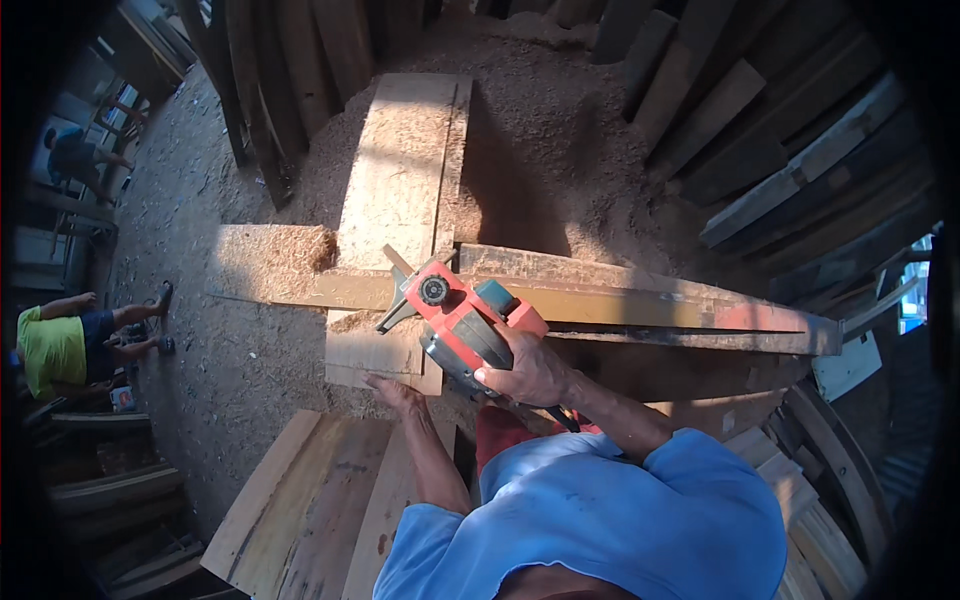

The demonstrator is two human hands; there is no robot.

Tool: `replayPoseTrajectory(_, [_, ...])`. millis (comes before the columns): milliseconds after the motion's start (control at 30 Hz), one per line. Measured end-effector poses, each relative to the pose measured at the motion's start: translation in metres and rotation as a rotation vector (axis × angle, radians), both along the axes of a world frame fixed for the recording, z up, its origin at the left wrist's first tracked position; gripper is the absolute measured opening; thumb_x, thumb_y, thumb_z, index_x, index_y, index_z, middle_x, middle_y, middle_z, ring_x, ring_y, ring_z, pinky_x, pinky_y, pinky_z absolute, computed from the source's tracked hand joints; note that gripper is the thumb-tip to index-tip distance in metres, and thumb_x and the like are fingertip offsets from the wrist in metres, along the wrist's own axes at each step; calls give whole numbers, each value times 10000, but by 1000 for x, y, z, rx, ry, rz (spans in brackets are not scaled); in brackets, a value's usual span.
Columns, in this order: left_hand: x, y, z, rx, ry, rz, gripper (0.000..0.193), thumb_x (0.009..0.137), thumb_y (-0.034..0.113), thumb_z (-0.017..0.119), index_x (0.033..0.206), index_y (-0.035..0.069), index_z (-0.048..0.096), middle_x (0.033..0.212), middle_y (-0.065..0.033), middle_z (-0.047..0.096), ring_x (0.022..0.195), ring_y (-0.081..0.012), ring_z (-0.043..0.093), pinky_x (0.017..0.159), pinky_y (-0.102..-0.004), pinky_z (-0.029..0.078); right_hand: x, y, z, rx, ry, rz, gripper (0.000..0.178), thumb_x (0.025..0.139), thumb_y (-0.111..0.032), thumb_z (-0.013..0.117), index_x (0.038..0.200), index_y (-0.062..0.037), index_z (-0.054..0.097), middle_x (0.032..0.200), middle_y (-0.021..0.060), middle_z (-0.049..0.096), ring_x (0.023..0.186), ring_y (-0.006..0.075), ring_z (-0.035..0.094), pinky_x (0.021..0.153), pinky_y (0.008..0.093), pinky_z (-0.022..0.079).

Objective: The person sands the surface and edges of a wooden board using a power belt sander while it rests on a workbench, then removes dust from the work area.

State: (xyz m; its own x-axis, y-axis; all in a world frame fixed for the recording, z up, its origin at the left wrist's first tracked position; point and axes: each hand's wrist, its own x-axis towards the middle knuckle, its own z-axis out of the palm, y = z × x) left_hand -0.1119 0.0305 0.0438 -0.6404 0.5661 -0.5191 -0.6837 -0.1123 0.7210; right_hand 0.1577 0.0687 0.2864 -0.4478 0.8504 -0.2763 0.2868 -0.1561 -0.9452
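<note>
My right hand (530, 375) is wrapped round the rear grip of a red and black power tool that looks like an electric planer (465, 315). Its round black knob faces up, and a forked metal piece juts from its front left. Beneath the tool, a long beam (600, 308) runs left to right across a wide pale board (400, 160) covered in sawdust. My left hand (402, 395), fingers stretched out, is at the near end of the board (375, 352), close to its edge. The tool's underside is hidden.
Dark planks (690, 90) lean at the back and right. Wide boards (330, 500) lie by my left side. Sawdust (540, 110) covers the ground. At the left, a person in a yellow-green shirt (55, 345) sits, and another person (80, 160) is farther back.
</note>
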Motion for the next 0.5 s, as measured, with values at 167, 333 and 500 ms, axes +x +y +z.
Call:
replayPoseTrajectory(167, [8, 2, 18, -135, -128, -110, 732, 1115, 578, 262, 1583, 18, 316, 1580, -208, 444, 1386, -410, 535, 1142, -602, 495, 48, -13, -2, -39, 116, -120, 685, 929, -248, 703, 1512, -3, 440, 1205, 140, 658, 1086, 222, 643, 997, 399, 505])
replayPoseTrajectory(333, [-29, -23, -11, -107, 115, -383, 873, 1061, 714, 204, 1629, 53, 251, 1630, -193, 375, 1427, -390, 491, 1136, -571, 490, 79, -31, -1, 107, 124, -234, 639, 905, -223, 705, 1447, 37, 489, 1262, 214, 672, 1158, 307, 657, 1055, 427, 496])
replayPoseTrajectory(500, [-110, -59, -3, -328, -409, -1453, 518, 1063, 583, 501, 1226, 106, 616, 1127, -177, 715, 933, -305, 712, 728, -394, 578, 111, -49, 19, 160, 133, -367, 576, 907, -221, 704, 1393, 29, 524, 1222, 227, 691, 1143, 318, 675, 1042, 425, 504])
